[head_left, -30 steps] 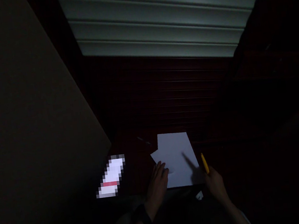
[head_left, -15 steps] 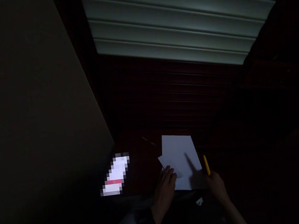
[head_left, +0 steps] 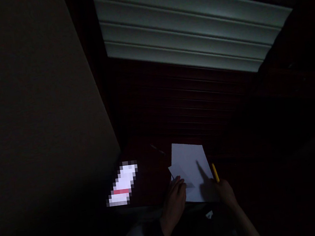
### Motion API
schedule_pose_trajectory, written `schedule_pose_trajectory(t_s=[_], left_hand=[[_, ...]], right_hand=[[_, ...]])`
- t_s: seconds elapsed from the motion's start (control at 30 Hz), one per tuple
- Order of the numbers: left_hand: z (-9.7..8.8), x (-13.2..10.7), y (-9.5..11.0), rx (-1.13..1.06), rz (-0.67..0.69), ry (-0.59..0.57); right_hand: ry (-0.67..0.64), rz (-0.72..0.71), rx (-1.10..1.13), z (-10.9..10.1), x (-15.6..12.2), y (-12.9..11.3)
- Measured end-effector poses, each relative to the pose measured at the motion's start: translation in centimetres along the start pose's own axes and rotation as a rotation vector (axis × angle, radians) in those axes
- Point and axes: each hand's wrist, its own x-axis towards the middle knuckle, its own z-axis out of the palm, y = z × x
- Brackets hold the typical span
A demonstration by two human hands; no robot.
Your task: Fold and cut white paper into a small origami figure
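Observation:
A white sheet of paper (head_left: 189, 158) lies on the dark table, with a smaller paper piece or folded flap (head_left: 178, 171) over its left side. My left hand (head_left: 176, 196) rests on that flap, fingers stretched out and pressing it down. At the sheet's lower right corner, my right hand (head_left: 225, 191) is closed around a slim yellow pen-like tool (head_left: 215, 173), which points upward. Its exact kind cannot be made out in the dimness. The tool and hand cast a shadow across the sheet.
A bright phone-shaped screen (head_left: 122, 185), pixelated, lies left of the paper. Behind it is a thin faint object (head_left: 157, 149). A plain wall (head_left: 36, 90) stands at left, pale slats (head_left: 181, 27) above dark ones at the back. A small white scrap (head_left: 209, 214) shows below the table edge.
The view has shifted slightly. My right hand and the yellow tool have moved a little to the left relative to the sheet. My left hand stays on the flap.

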Motion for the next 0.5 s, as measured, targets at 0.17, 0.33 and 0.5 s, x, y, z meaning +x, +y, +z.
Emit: schedule_pose_trajectory(t_s=[0.17,0.33,0.5], left_hand=[[-0.6,0.0,0.5,-0.026,-0.005,0.027],[-0.8,-0.2,0.6,-0.036,-0.035,0.026],[-0.8,-0.3,0.5,-0.008,-0.036,0.06]], right_hand=[[0.017,-0.018,-0.03,0.5,0.2,-0.5],[0.012,-0.027,-0.053,0.6,-0.4,-1.0],[0.017,-0.006,-0.04,0.5,-0.8,-0.6]])
